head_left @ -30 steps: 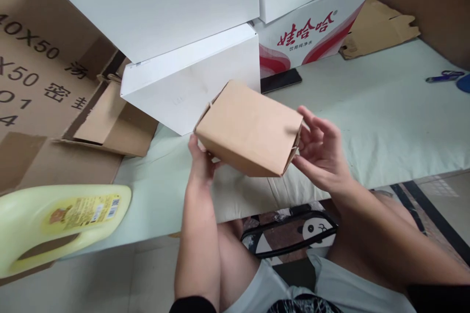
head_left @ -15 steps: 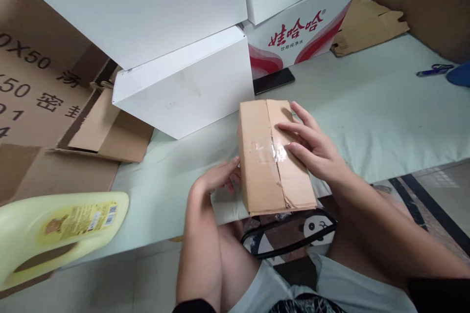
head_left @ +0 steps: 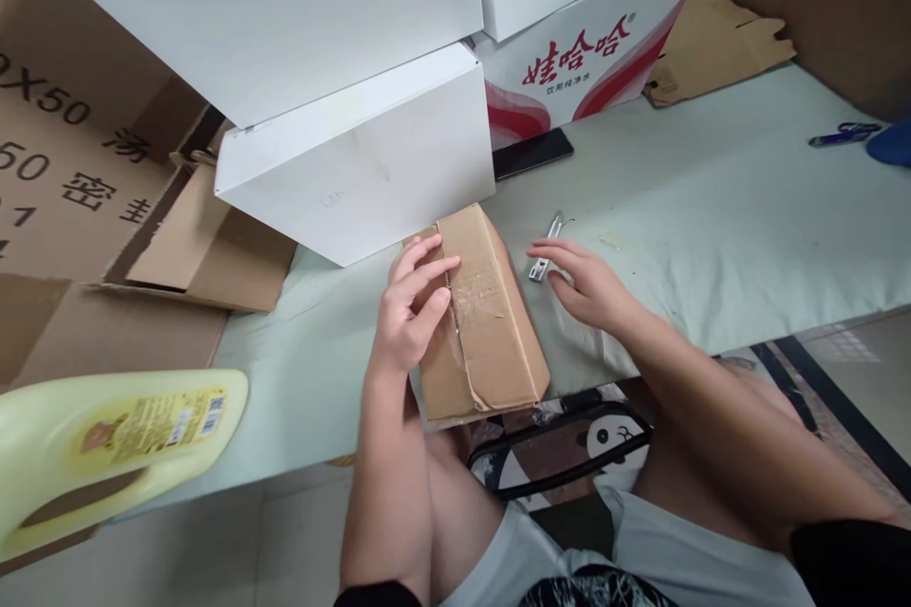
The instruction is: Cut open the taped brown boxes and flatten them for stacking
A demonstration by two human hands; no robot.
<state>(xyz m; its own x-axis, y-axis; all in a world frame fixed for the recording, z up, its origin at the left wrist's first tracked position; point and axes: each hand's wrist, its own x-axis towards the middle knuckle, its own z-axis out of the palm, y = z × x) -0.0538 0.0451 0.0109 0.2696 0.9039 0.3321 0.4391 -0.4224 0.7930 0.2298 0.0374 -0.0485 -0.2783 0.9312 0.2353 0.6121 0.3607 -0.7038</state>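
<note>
- A pale yellow plastic jug [head_left: 106,441] lies on its side at the far left, label facing up.
- Flattened brown cardboard [head_left: 206,251] with printed characters lies behind the jug, at the left end of the table [head_left: 747,209].
- Stacked white boxes [head_left: 356,152] stand at the rear of the table; the lowest one sits just behind the small carton.
- The left hand [head_left: 409,318] rests flat on the small brown carton [head_left: 484,322]. Its grip is apart: the fingers are spread across the taped seam and close on nothing.
- The small brown carton lies on the near edge of the table, taped face up, its near end projecting slightly past the edge.
- A dark phone [head_left: 532,153] lies flat behind the carton, against a white box with red print [head_left: 590,66].
- A small metal tool [head_left: 545,251] lies on the table just right of the carton.
- The right hand [head_left: 587,285] rests beside the carton, fingertips at the metal tool. Its grip is apart and holds nothing.
</note>
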